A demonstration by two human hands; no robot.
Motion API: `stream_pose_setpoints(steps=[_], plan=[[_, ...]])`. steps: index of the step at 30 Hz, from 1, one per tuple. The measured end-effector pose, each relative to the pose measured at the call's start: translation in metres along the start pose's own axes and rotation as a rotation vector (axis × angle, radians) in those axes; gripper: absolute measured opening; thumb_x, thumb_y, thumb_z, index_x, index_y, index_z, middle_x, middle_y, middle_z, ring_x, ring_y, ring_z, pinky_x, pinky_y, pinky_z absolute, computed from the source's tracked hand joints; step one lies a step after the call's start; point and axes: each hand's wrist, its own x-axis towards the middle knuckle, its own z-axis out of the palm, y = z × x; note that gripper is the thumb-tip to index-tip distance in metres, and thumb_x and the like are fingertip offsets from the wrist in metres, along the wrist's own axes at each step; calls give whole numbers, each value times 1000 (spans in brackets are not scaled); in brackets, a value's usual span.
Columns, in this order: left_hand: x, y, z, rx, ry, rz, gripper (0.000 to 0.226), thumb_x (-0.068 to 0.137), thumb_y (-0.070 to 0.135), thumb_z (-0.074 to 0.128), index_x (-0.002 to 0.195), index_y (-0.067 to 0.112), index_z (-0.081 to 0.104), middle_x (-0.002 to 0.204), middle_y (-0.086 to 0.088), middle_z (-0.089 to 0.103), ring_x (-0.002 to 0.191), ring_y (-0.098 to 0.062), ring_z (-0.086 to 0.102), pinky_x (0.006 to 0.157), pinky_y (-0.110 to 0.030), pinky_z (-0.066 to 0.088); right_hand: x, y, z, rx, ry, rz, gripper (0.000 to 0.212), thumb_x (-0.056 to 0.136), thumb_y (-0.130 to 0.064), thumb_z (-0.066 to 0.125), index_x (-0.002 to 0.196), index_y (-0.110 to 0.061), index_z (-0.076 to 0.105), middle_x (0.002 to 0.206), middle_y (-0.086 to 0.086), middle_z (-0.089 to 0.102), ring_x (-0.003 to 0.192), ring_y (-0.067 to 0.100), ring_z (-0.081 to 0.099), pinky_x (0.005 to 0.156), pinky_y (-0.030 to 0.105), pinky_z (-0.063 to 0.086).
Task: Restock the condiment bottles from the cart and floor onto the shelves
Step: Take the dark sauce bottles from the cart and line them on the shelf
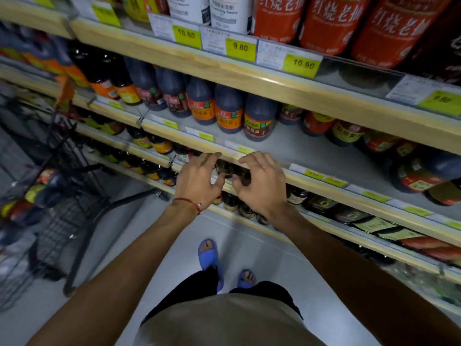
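Two hands, left hand and right hand, both with released grip, hover over small dark bottles at 12 o'clock; four price tags readable.

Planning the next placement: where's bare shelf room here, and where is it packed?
Free: the grey shelf front strip, between the orange-label bottles and its price rail, widening rightward up to the red-label bottles. Crowded: the tier below, where the left hand and right hand flank dark bottles, and the top shelf's red jugs.

Pale wood shelf edges, yellow price tags, red-labelled bottles, blue sandals
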Motion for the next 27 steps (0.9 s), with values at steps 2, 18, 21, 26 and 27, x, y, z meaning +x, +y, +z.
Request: stream_pose_setpoints(steps=[2,18,21,26,27], plan=[[-19,-6,-8,97,-5,-9,59,87,46,50,136,14,60,125,-9,65,111,-36,61,85,-48,55,-3,-8,2,-47,-4,-89,43,80,-43,59,109,-15,73,106,2,68,103,29,62,87,42,48],[-170,-161,-73,346,82,-354,64,93,59,39,138,18,55,132,-5,60,117,-30,56,90,-44,44,-14,-190,92,-148,-250,-530,49,86,-53,53,110,-14,72,108,3,67,109,29,60,99,47,45],[-206,-209,-92,312,101,-415,64,92,58,39,135,16,58,131,-7,62,116,-31,58,89,-45,46,-22,-246,125,-104,-264,-559,48,84,-52,56,107,-14,74,107,2,69,107,28,61,97,46,46],[-257,-291,-130,322,99,-515,70,91,61,31,141,18,55,138,-6,59,122,-30,55,93,-45,45,-31,-340,178,-56,-275,-596,46,83,-51,56,106,-15,74,105,1,70,106,27,61,97,43,42],[-266,-307,-138,327,108,-531,70,91,61,32,141,17,56,136,-7,59,120,-31,56,92,-45,46,-32,-359,187,-48,-282,-599,47,83,-51,55,107,-16,74,106,1,70,106,26,61,97,43,42]])
